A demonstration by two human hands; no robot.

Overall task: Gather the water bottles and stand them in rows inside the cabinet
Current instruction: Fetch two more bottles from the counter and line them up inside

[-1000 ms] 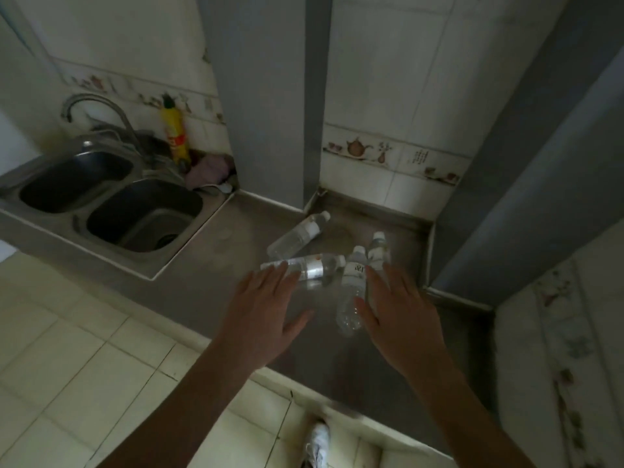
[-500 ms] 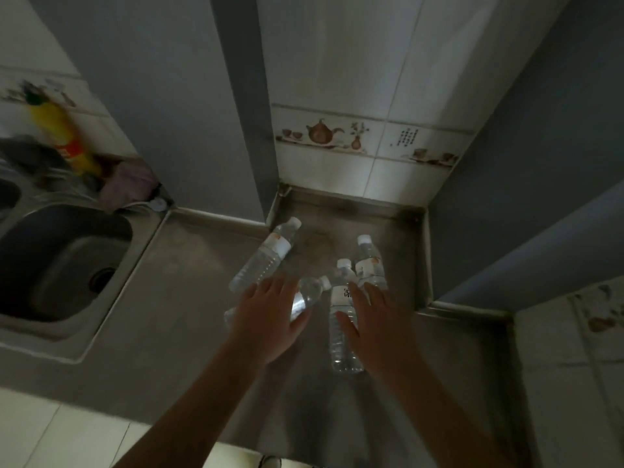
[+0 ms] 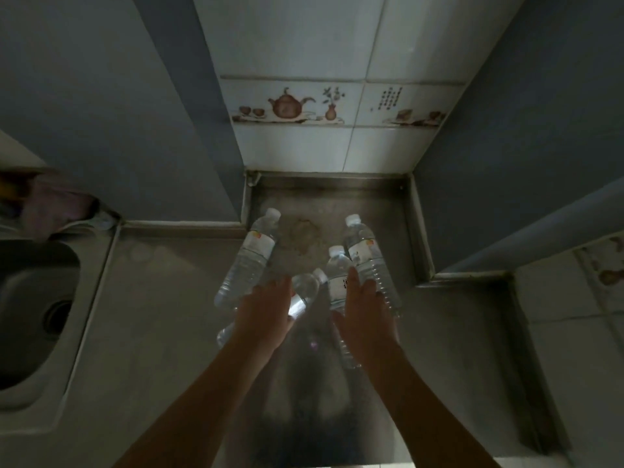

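Both hands have come down onto the bottles since half a second ago. Left hand (image 3: pixel 266 315) lies flat, fingers straight, over the middle bottle (image 3: pixel 305 292); right hand (image 3: pixel 366 315) covers two bottles (image 3: pixel 337 282), grip apparently not closed. All four lie on the steel counter (image 3: pixel 152 315), the leftmost bottle (image 3: pixel 248 261) untouched.

A dull steel surface (image 3: pixel 162 298) ran from a sunken sink (image 3: pixel 30 298) at the left into a tiled corner. Four clear water bottles lay flat on it: one (image 3: pixel 248 261) toward the left, one (image 3: pixel 305 292) slanted in the middle, two more (image 3: pixel 337 282) (image 3: pixel 369 261) side by side, touching. A brownish stain (image 3: pixel 302 231) marked the steel behind them.
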